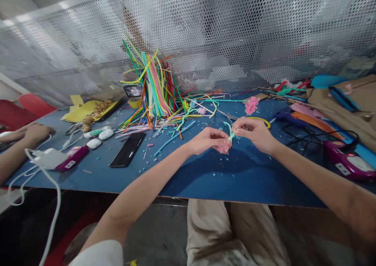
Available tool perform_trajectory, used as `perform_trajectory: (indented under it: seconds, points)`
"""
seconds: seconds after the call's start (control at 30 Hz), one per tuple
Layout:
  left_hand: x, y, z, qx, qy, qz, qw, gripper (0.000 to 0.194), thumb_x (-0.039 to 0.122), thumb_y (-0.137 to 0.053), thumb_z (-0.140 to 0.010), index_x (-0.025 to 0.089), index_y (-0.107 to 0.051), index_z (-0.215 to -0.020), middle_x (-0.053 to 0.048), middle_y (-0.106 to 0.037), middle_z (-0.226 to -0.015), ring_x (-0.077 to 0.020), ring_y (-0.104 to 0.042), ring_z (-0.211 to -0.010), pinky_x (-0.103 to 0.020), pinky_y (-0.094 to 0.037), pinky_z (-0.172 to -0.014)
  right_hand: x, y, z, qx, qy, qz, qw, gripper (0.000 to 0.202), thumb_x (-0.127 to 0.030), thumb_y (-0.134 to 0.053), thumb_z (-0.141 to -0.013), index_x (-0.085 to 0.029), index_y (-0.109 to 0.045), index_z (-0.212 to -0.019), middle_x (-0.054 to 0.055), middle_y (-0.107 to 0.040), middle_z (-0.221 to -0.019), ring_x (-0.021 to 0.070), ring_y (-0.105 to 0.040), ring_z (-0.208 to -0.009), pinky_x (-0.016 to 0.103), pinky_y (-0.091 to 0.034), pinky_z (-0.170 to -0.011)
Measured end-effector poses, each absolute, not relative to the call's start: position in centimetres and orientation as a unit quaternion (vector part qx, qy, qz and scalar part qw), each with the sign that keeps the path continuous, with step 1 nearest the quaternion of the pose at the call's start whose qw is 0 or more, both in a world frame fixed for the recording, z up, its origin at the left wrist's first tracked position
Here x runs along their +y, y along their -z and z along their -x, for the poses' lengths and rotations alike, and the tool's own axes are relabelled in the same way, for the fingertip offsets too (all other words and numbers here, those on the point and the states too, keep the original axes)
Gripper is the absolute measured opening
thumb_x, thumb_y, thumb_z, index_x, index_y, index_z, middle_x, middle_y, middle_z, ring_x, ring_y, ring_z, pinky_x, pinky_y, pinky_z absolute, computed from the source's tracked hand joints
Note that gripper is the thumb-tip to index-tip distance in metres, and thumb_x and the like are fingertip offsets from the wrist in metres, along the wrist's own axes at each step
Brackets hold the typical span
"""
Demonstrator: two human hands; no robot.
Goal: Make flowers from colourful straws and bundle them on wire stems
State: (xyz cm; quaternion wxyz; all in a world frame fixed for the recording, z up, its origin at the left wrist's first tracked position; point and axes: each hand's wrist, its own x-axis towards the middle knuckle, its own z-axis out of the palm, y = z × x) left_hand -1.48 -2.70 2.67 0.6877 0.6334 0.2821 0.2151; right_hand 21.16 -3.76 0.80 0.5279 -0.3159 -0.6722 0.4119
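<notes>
My left hand (207, 141) is closed around a pink fluffy flower (223, 147), which points downward just above the blue table. A mint-green pipe cleaner (230, 137) stands out at the flower's base, its free end curling up and to the left. The fingers of my right hand (255, 133) pinch this pipe cleaner close beside the left fingertips; the exact contact is partly hidden. Behind my right hand lies a tool with a yellow handle (266, 122), partly covered. A second pink flower (252, 105) rests farther back on the table.
A tall bundle of coloured pipe cleaners (155, 86) stands at the back, with loose pieces around it. A black phone (127, 150) lies to the left, near a purple power strip (72, 158). Another person's hand (35, 134) rests far left. A glue gun (289, 117) lies right.
</notes>
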Motion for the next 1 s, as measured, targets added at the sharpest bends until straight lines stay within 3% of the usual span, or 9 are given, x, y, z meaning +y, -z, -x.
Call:
perform_trajectory:
  seconds: [0.2,0.43,0.67,0.8,1.0]
  points:
    - [-2.7,-2.5,1.2,0.262,-0.272,-0.702,0.604,0.037,0.044,-0.074,-0.085,0.008,-0.073,-0.094,-0.009,-0.072,-0.083,-0.0125,-0.065,-0.071,-0.026,-0.054,-0.069,-3.7,-0.6,-21.1,-0.665,-0.384,0.347,0.538,0.021,-0.044,-0.082,-0.077,-0.025,-0.074,-0.081,0.001,-0.069,-0.085,0.0178,-0.058,-0.081,0.035,-0.047,-0.078]
    - [-3.3,-2.7,0.7,0.315,-0.339,-0.771,0.437,0.034,0.045,-0.064,-0.092,0.012,-0.072,-0.092,-0.007,-0.073,-0.082,-0.0135,-0.066,-0.071,-0.025,-0.055,-0.071,-3.8,-0.6,-20.9,-0.652,-0.323,0.395,0.561,0.020,-0.043,-0.081,-0.079,-0.024,-0.075,-0.081,0.001,-0.070,-0.083,0.0140,-0.049,-0.066,0.032,-0.038,-0.064]
    - [-3.5,-2.9,0.7,0.336,-0.337,-0.815,0.332,0.025,0.037,-0.059,-0.095,0.016,-0.073,-0.093,-0.006,-0.075,-0.083,-0.0155,-0.069,-0.074,-0.027,-0.054,-0.079,-4.1,-1.0,-20.7,-0.680,-0.257,0.413,0.548,0.017,-0.041,-0.078,-0.082,-0.025,-0.074,-0.079,0.001,-0.072,-0.083,0.0167,-0.053,-0.071,0.035,-0.043,-0.070]
    - [-3.5,-3.4,0.9,0.347,-0.330,-0.841,0.251,0.021,0.034,-0.059,-0.096,0.020,-0.074,-0.092,-0.005,-0.077,-0.085,-0.0186,-0.069,-0.086,-0.032,-0.050,-0.090,-4.2,-1.1,-20.6,-0.683,-0.248,0.409,0.552,0.015,-0.040,-0.078,-0.082,-0.026,-0.074,-0.080,0.001,-0.073,-0.085,0.0171,-0.053,-0.071,0.035,-0.043,-0.071]
    - [-3.5,-3.8,0.8,0.332,-0.330,-0.845,0.259,0.024,0.037,-0.059,-0.096,0.021,-0.076,-0.091,-0.004,-0.078,-0.088,-0.0184,-0.070,-0.087,-0.031,-0.049,-0.092,-4.3,-1.4,-20.6,-0.679,-0.242,0.418,0.553,0.016,-0.041,-0.078,-0.082,-0.026,-0.074,-0.080,0.002,-0.073,-0.083,0.0171,-0.052,-0.070,0.036,-0.043,-0.070]
